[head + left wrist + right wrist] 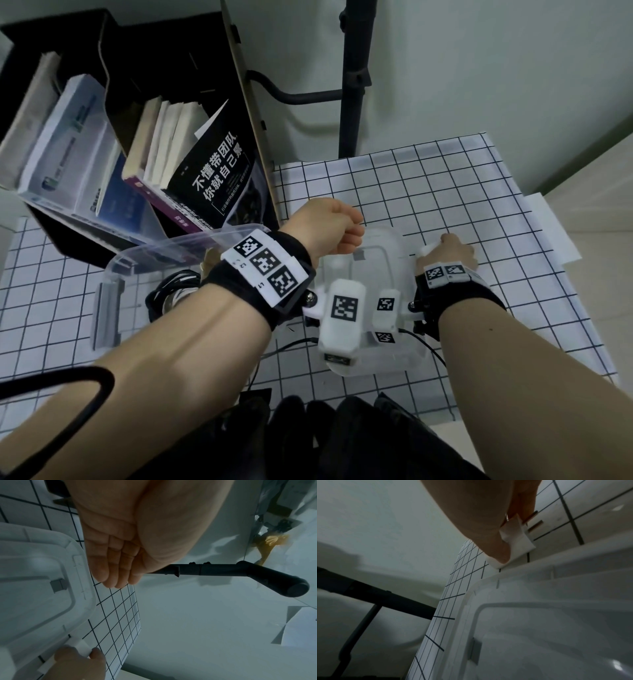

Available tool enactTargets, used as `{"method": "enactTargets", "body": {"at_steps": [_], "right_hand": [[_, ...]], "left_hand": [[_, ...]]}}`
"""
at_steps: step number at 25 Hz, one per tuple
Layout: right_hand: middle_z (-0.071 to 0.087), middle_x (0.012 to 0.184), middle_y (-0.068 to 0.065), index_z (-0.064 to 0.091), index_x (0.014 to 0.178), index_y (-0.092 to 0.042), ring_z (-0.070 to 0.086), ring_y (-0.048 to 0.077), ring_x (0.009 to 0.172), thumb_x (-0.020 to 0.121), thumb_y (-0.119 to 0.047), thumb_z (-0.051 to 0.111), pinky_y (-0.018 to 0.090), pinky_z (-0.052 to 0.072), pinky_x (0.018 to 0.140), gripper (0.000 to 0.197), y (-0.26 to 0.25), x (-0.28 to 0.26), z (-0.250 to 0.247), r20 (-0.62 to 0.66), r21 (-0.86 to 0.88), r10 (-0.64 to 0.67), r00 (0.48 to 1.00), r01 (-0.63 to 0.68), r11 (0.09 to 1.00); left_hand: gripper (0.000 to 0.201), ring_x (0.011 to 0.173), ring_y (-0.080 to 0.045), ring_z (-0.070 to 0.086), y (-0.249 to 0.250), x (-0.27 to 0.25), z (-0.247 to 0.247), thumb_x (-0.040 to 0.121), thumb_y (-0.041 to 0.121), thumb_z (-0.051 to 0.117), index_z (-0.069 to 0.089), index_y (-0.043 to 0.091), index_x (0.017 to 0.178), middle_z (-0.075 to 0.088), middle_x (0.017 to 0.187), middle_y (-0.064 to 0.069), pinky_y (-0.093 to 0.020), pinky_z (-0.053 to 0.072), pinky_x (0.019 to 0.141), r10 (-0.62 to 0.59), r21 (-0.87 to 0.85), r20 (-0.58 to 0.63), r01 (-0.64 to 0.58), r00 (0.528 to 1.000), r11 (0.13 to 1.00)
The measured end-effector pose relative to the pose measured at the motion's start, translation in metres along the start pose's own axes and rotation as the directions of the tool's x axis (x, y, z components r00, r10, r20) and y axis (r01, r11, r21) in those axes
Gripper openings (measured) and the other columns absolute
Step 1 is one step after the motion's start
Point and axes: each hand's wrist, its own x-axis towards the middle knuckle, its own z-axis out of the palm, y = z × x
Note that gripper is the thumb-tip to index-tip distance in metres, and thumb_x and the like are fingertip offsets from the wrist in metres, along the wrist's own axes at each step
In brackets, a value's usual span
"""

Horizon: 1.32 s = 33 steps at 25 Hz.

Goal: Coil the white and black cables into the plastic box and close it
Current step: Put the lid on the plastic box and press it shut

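- The lid (383,246) of the plastic box lies flat on the checked surface (428,178); I take it as the landmark.
- The right hand (448,253) is at the lid's right edge, its fingers pinching a white plug (515,539). The right wrist view shows the plug's two metal prongs pointing away from the lid, above the surface.
- The left hand (329,226) is above the lid's far left corner, fingers curled into the palm and holding nothing, as the left wrist view shows.
- The plastic box (144,267), clear and open, stands to the left of the lid, just beside it.
- A bundle of black cables (171,291) lies inside the box, partly hidden by the left forearm. A little white shows among them, but I cannot tell what it is.
- A thin black cable (284,346) runs over the surface at the lid's near edge.
- Books (205,171) lean in a black rack beyond the box, farther from the lid.
- A black metal frame (352,78) rises beyond the lid's far side.
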Motion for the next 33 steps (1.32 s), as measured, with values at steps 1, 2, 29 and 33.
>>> {"method": "enactTargets", "body": {"at_steps": [1, 2, 29, 33], "right_hand": [[0.042, 0.133, 0.021, 0.045, 0.134, -0.011, 0.044, 0.041, 0.121, 0.086, -0.02, 0.062, 0.046, 0.042, 0.095, 0.052, 0.001, 0.0, 0.001, -0.006, -0.001, -0.005, 1.0, 0.005, 1.0], [0.042, 0.133, 0.021, 0.045, 0.134, -0.01, 0.045, 0.041, 0.121, 0.086, -0.02, 0.061, 0.047, 0.042, 0.096, 0.052, 0.002, 0.0, 0.001, -0.007, 0.0, -0.006, 1.0, 0.006, 1.0], [0.067, 0.084, 0.006, 0.061, 0.096, -0.013, 0.064, 0.019, 0.067, 0.063, -0.03, 0.079, 0.046, 0.058, 0.081, 0.041, -0.083, -0.16, -0.024, 0.082, 0.761, -0.5, 0.862, 0.269, 0.59], [0.069, 0.079, 0.008, 0.061, 0.086, -0.014, 0.066, 0.019, 0.07, 0.068, -0.027, 0.081, 0.036, 0.057, 0.075, 0.029, -0.086, -0.177, -0.018, 0.136, 0.769, -0.588, 0.798, 0.288, 0.57]], "left_hand": [[0.023, 0.07, -0.017, 0.062, 0.0, 0.001, 0.001, 0.091, -0.003, 0.042, 0.062, 0.001, 0.101, 0.065, 0.082, -0.009, -0.027, 0.057, 0.072, -0.003, 0.002, -0.003, 0.003, 1.0, 1.0], [0.023, 0.07, -0.017, 0.062, 0.0, 0.001, 0.001, 0.091, -0.003, 0.042, 0.062, 0.001, 0.102, 0.065, 0.082, -0.01, -0.027, 0.056, 0.072, -0.005, 0.003, -0.004, 0.005, 1.0, 1.0], [0.03, 0.095, -0.023, 0.062, -0.026, -0.081, -0.069, 0.094, 0.013, 0.053, 0.057, 0.015, 0.124, 0.061, 0.117, -0.012, -0.034, 0.053, 0.091, 0.136, -0.284, -0.094, -0.157, 0.986, 0.946], [0.03, 0.093, -0.019, 0.065, -0.037, -0.094, -0.085, 0.092, 0.009, 0.057, 0.058, 0.011, 0.122, 0.065, 0.112, -0.013, -0.027, 0.055, 0.085, 0.18, -0.313, -0.085, -0.197, 0.98, 0.929]]}}
